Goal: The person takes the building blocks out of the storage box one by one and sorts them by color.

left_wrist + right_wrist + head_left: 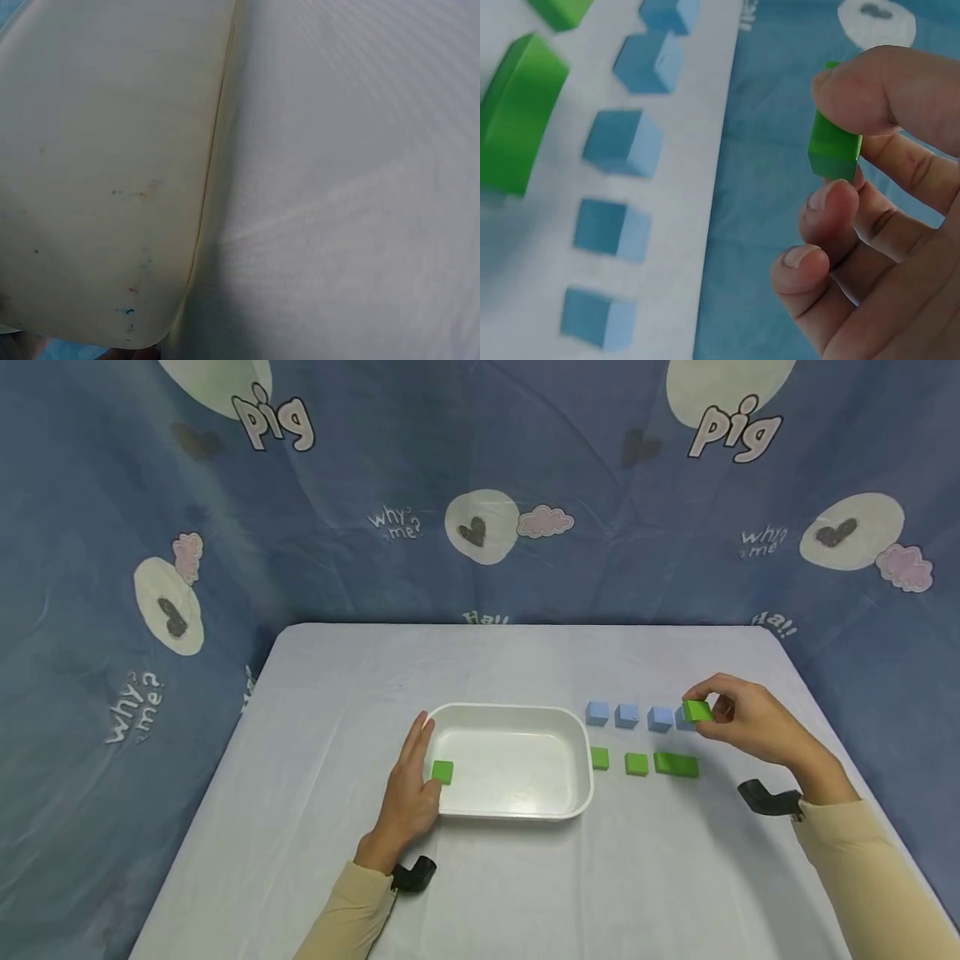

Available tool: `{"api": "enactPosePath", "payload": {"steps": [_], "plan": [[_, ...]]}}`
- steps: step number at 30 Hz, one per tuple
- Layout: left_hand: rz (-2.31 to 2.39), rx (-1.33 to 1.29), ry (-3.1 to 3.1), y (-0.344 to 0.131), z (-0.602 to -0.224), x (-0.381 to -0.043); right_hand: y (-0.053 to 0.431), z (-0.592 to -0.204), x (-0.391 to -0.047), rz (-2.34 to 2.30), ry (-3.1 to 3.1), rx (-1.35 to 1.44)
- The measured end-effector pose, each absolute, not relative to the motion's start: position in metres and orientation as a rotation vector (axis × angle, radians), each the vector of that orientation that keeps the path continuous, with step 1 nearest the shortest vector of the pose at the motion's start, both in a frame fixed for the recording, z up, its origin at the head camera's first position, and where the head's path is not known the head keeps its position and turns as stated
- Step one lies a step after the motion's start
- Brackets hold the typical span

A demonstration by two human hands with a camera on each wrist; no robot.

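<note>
My right hand [750, 714] pinches a green block [697, 711] between thumb and fingers, above the right end of a row of blue blocks [627, 716]. In the right wrist view the thumb presses one face of that green block [835, 146]. My left hand [408, 797] grips the left end of a white tray [517, 815], its thumb at the rim and its fingers along the outer side. Inside the tray, beside the left thumb, is another green block [442, 772]. The left wrist view shows the tray's pale surface [105, 150] with small coloured specks; most of the hand is hidden there.
Right of the tray, several green blocks [637, 764] form a row nearer than the blue ones, with two of them touching at the right end. Everything stands on a white-covered table [337, 693]. A blue printed cloth [360, 568] hangs behind and at the sides.
</note>
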State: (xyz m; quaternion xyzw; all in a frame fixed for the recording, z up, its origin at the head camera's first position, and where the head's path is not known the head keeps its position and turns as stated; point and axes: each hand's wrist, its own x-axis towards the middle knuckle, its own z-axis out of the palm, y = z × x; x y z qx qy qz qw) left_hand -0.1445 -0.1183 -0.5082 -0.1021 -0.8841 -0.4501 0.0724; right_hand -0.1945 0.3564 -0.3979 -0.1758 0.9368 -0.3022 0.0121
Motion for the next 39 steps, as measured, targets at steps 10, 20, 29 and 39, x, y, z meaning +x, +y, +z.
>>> {"api": "enactPosePath", "payload": {"steps": [10,20,29,39], "plan": [[-1.351,-0.302,-2.650,-0.122,-0.508,-0.143,0.384,-0.408,-0.183,-0.942,2.900,-0.436],[-1.348,-0.304,-2.647,-0.122,-0.509,-0.143,0.394,-0.433,-0.168,-0.927,2.865,-0.377],[-1.354,-0.307,-2.647,-0.120,-0.509,-0.144,0.398,-0.460,-0.160,-0.907,2.828,-0.284],[-1.349,-0.325,-2.647,-0.117,-0.509,-0.145,0.401,-0.475,-0.157,-0.865,2.829,-0.234]]}}
